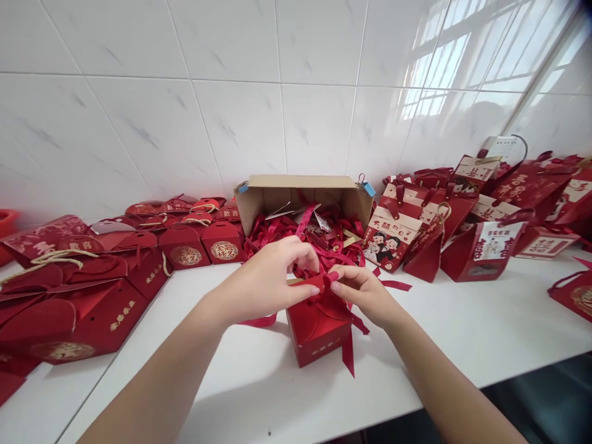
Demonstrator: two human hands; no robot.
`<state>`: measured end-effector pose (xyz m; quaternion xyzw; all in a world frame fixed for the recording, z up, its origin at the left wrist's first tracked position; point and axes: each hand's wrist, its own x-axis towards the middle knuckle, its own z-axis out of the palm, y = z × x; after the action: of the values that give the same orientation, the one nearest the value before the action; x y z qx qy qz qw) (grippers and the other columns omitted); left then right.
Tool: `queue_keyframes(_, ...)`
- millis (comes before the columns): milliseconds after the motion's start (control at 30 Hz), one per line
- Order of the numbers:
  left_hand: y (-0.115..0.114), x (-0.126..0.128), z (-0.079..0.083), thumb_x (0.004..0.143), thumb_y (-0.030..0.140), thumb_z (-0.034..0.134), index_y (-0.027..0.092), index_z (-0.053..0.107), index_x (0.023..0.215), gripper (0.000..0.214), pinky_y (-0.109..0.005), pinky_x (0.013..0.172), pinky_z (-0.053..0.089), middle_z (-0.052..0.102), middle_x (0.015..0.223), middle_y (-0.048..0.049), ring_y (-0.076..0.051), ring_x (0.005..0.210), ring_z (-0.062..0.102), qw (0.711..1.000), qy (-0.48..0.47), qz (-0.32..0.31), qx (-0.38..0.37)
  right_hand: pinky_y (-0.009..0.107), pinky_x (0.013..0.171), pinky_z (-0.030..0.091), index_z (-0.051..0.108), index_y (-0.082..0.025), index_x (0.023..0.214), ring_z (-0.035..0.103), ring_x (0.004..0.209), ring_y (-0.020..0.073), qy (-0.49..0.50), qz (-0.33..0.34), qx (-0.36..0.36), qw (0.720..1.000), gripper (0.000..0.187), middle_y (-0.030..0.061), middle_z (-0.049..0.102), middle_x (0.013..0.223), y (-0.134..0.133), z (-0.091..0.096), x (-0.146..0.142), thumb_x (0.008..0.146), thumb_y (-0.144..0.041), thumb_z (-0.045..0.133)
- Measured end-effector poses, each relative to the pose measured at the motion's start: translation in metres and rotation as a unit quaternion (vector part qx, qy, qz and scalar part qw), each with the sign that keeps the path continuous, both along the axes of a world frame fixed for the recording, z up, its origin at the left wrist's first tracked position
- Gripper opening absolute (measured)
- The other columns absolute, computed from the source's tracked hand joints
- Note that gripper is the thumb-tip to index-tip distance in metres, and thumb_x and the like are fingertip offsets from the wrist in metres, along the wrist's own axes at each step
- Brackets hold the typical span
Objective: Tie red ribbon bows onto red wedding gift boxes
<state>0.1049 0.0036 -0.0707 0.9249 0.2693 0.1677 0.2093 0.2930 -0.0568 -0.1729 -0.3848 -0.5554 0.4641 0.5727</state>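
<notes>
A small red gift box (319,333) stands on the white table in front of me, its curved top flaps folded together. A red ribbon (348,354) is looped at its top, with a tail hanging down the right side. From the left, my left hand (272,277) reaches over the box with fingers curled and the thumb pressed against the ribbon at the top. My right hand (363,293) pinches a loop of the same ribbon between thumb and fingertips. The knot area is partly covered by my fingers.
Behind the gift box, an open cardboard carton (303,182) lies with red ribbons (277,237) spilling out. Red boxes with rope handles (106,308) crowd the left. Decorated red gift bags (393,237) stand at right, near a white power strip (502,146). A tiled wall (231,123) rises behind.
</notes>
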Motion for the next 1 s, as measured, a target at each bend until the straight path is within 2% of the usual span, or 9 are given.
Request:
queue_keyframes(100, 0.013, -0.008, 0.000, 0.072, 0.036, 0.065, 0.022, 0.060, 0.077, 0.016, -0.023, 0.051, 0.036, 0.060, 0.076, -0.0001, -0.015, 0.063, 0.052, 0.996, 0.077, 0.021, -0.042, 0.029, 0.081, 0.046, 0.067, -0.020, 0.079, 0.057, 0.088, 0.0150, -0.022, -0.025, 0.035, 0.999, 0.017, 0.0038, 0.062, 0.098, 0.000, 0.002, -0.001, 0.078, -0.037, 0.070)
queue_keyframes(167, 0.019, -0.008, -0.005, 0.071, 0.037, 0.064, 0.022, 0.060, 0.077, 0.017, -0.023, 0.048, 0.034, 0.062, 0.075, -0.0001, -0.015, 0.060, 0.053, 0.990, 0.123, 0.025, -0.069, 0.030, 0.083, 0.047, 0.067, -0.021, 0.083, 0.059, 0.092, 0.0159, -0.014, -0.026, 0.027, 0.999, 0.016, 0.0041, 0.064, 0.102, 0.000, 0.002, -0.001, 0.078, -0.036, 0.071)
queue_keyframes(300, 0.025, 0.001, -0.017, 0.072, 0.037, 0.062, 0.021, 0.059, 0.070, 0.016, -0.023, 0.048, 0.034, 0.064, 0.076, -0.0013, -0.017, 0.062, 0.056, 0.981, 0.170, 0.007, -0.093, 0.032, 0.080, 0.051, 0.062, -0.021, 0.086, 0.064, 0.081, 0.0153, 0.032, 0.016, -0.007, 0.999, 0.018, 0.0029, 0.069, 0.085, -0.002, 0.000, -0.002, 0.080, -0.035, 0.069)
queue_keyframes(400, 0.025, 0.004, -0.019, 0.076, 0.035, 0.057, 0.020, 0.054, 0.065, 0.019, -0.024, 0.049, 0.034, 0.062, 0.077, -0.0027, -0.017, 0.064, 0.055, 0.984, 0.166, 0.008, -0.062, 0.033, 0.080, 0.052, 0.059, -0.021, 0.084, 0.066, 0.075, 0.0141, 0.059, 0.048, 0.011, 0.997, 0.014, 0.0013, 0.070, 0.077, -0.002, 0.001, -0.003, 0.083, -0.033, 0.067)
queue_keyframes(500, 0.024, 0.003, -0.016, 0.080, 0.035, 0.053, 0.021, 0.051, 0.068, 0.018, -0.024, 0.049, 0.033, 0.060, 0.075, -0.0026, -0.017, 0.063, 0.052, 0.986, 0.160, 0.026, -0.032, 0.032, 0.078, 0.053, 0.060, -0.020, 0.082, 0.067, 0.072, 0.0143, 0.065, 0.047, 0.027, 0.996, 0.015, 0.0010, 0.071, 0.074, -0.002, 0.002, -0.001, 0.082, -0.032, 0.068)
queue_keyframes(633, 0.023, -0.001, -0.014, 0.077, 0.047, 0.056, 0.021, 0.048, 0.074, 0.027, -0.024, 0.049, 0.033, 0.060, 0.076, -0.0018, -0.017, 0.062, 0.052, 0.977, 0.199, 0.041, -0.066, 0.031, 0.075, 0.054, 0.060, -0.020, 0.083, 0.068, 0.075, 0.0149, 0.067, 0.040, 0.015, 0.997, 0.014, 0.0013, 0.071, 0.075, -0.002, 0.002, 0.001, 0.081, -0.031, 0.069)
queue_keyframes(767, 0.028, 0.001, -0.019, 0.072, 0.054, 0.060, 0.021, 0.046, 0.081, 0.037, -0.025, 0.049, 0.033, 0.060, 0.079, -0.0029, -0.017, 0.063, 0.053, 0.970, 0.212, 0.075, -0.097, 0.033, 0.076, 0.054, 0.059, -0.019, 0.084, 0.069, 0.076, 0.0163, 0.068, 0.036, 0.007, 0.997, 0.017, 0.0016, 0.071, 0.075, -0.002, 0.002, 0.000, 0.080, -0.033, 0.069)
queue_keyframes(1000, 0.043, 0.013, -0.036, 0.077, 0.040, 0.059, 0.022, 0.038, 0.080, 0.027, -0.023, 0.048, 0.033, 0.049, 0.064, 0.0042, -0.012, 0.053, 0.044, 0.976, 0.112, 0.070, -0.171, 0.032, 0.078, 0.054, 0.058, -0.021, 0.084, 0.069, 0.074, 0.0146, 0.076, 0.003, 0.028, 0.997, 0.017, -0.0006, 0.070, 0.074, 0.002, 0.002, 0.000, 0.081, -0.034, 0.069)
